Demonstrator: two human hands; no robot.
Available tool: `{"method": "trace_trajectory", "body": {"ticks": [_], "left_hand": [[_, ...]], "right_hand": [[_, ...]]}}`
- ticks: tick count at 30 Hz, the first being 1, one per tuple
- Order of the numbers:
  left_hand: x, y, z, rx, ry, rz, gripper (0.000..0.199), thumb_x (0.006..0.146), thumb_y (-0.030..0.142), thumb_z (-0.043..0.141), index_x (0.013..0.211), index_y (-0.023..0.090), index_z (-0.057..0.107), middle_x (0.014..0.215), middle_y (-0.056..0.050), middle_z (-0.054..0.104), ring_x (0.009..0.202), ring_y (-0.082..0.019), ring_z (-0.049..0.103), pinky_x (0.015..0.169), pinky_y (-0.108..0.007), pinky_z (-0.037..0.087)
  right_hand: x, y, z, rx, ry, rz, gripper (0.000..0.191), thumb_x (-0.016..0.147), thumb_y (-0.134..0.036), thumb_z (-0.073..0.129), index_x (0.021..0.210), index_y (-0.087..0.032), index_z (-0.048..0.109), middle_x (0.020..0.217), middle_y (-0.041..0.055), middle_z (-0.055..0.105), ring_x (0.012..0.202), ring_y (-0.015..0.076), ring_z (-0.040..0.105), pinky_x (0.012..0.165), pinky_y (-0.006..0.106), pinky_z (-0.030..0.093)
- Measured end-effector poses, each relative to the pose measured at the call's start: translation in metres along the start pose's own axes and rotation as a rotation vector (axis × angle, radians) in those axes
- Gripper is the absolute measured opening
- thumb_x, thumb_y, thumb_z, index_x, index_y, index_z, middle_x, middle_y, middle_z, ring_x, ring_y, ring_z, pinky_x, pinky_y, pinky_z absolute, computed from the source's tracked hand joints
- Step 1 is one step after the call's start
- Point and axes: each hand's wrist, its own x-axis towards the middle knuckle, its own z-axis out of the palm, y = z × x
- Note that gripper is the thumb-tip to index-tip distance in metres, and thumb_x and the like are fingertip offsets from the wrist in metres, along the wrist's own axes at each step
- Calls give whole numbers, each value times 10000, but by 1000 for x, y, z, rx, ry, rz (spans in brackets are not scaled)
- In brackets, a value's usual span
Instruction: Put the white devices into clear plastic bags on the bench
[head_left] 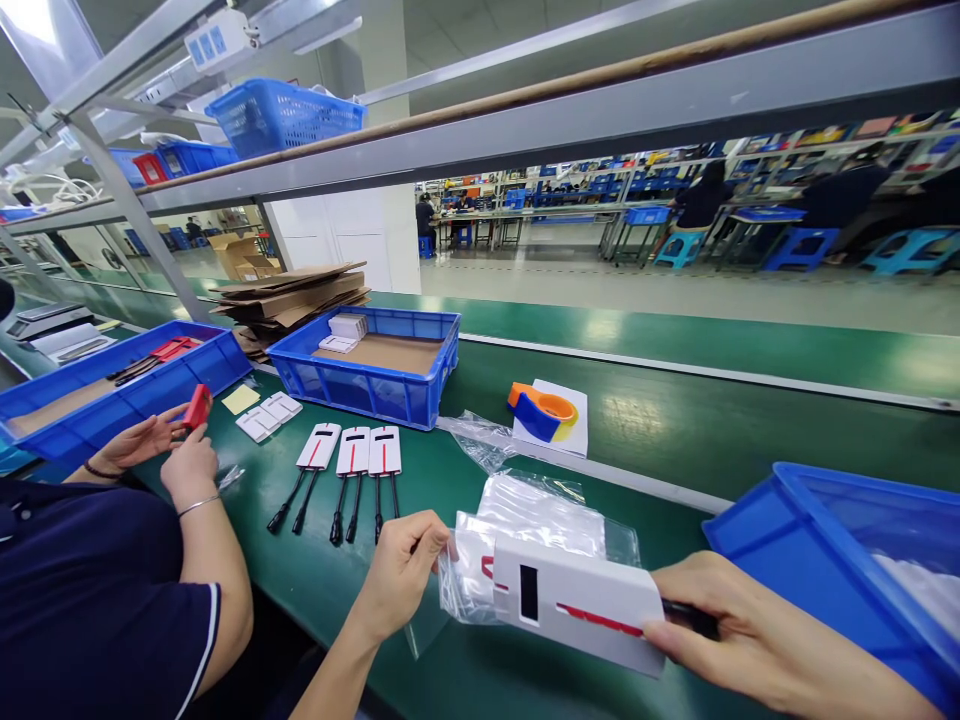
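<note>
My left hand (401,575) pinches the edge of a clear plastic bag (466,590). From the right, my right hand (720,625) grips a white device (577,600) with a dark window and a red strip; a black cable (694,618) runs out under my fingers. The device's left end overlaps the bag, and I cannot tell how far inside it is. Behind them lies a stack of clear bags (544,510). Left of my left hand, three similar white devices (352,452) with black cables lie on the green table (300,560).
A co-worker (97,600) at the left holds a red part (198,408). Blue bins stand at the left, at the back (367,390) and at the right (825,570). An orange and blue tape dispenser (544,408) sits beyond the bags. A metal shelf (480,135) crosses above.
</note>
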Motion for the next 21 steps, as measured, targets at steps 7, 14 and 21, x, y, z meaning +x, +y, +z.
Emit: {"method": "trace_trajectory", "body": {"ticks": [7, 14, 21], "left_hand": [[-3, 0, 2, 21, 11, 22, 544, 1051, 503, 448, 702, 146, 662, 635, 4, 535, 571, -113, 465, 556, -234, 326], [-3, 5, 3, 73, 40, 44, 539, 1054, 494, 442, 709, 145, 663, 642, 9, 522, 568, -111, 438, 552, -238, 303], [-3, 8, 6, 80, 43, 43, 533, 1057, 481, 442, 703, 146, 659, 623, 17, 504, 557, -107, 422, 548, -238, 294]], "right_hand": [[0, 23, 4, -16, -34, -89, 400, 894, -520, 608, 666, -207, 508, 600, -31, 416, 539, 129, 338, 491, 261, 225], [-4, 21, 2, -107, -44, -86, 406, 932, -519, 468, 672, -208, 447, 608, -18, 405, 547, 136, 348, 497, 262, 238], [-9, 27, 5, -207, -37, -96, 444, 953, -551, 434, 665, -213, 418, 604, -10, 403, 551, 139, 316, 498, 293, 225]]}}
